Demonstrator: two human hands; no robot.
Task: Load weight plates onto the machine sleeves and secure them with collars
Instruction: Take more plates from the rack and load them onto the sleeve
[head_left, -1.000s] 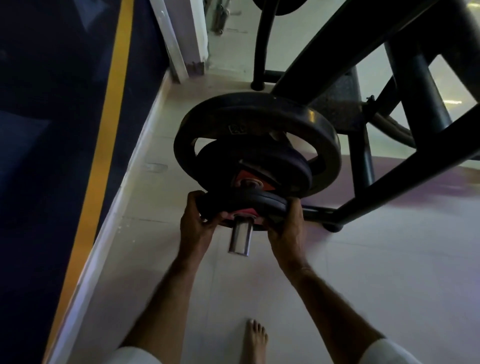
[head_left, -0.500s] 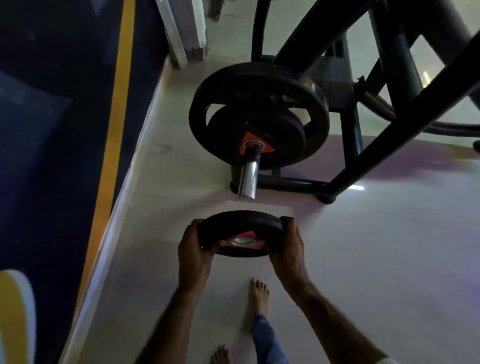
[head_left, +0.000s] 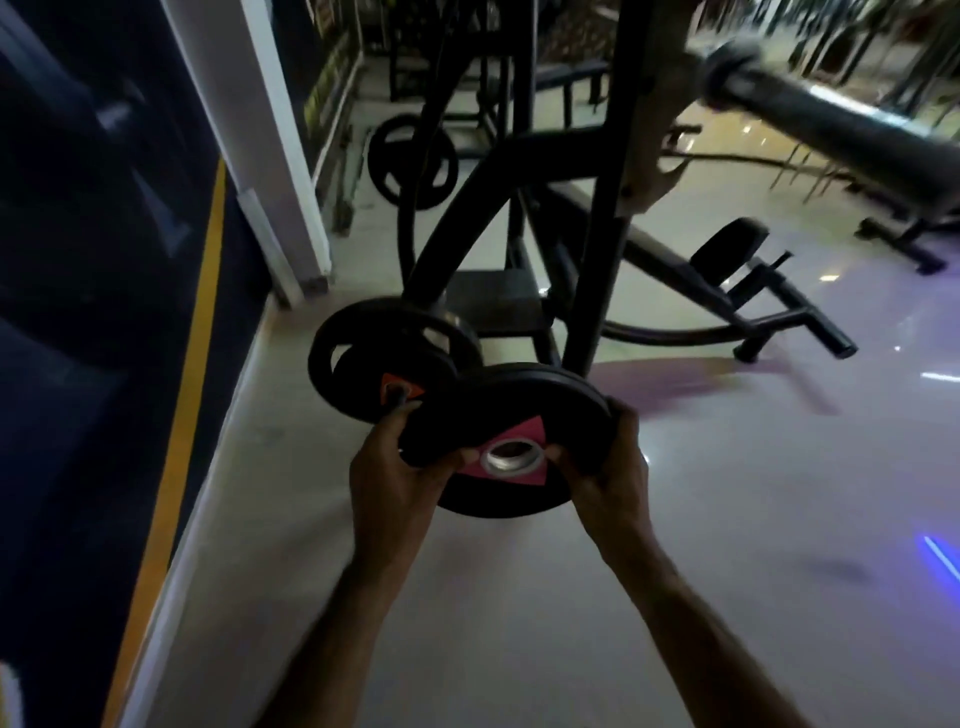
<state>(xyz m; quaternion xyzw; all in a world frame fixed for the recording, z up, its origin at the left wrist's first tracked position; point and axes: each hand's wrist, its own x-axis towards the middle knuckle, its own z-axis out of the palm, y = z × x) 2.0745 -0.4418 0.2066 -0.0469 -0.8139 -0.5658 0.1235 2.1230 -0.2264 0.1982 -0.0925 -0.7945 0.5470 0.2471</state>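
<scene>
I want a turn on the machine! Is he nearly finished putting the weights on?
Not yet. Two plates, a large plate and a smaller plate, sit on the sleeve. The left hand and right hand hold a small plate off the sleeve. No collar is visible.

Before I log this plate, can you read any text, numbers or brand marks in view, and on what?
None can be read.
small plate held in both hands: pink triangular label, no legible characters.
larger plates on the sleeve: orange label, blurred.
Background signage: too blurred.
</scene>
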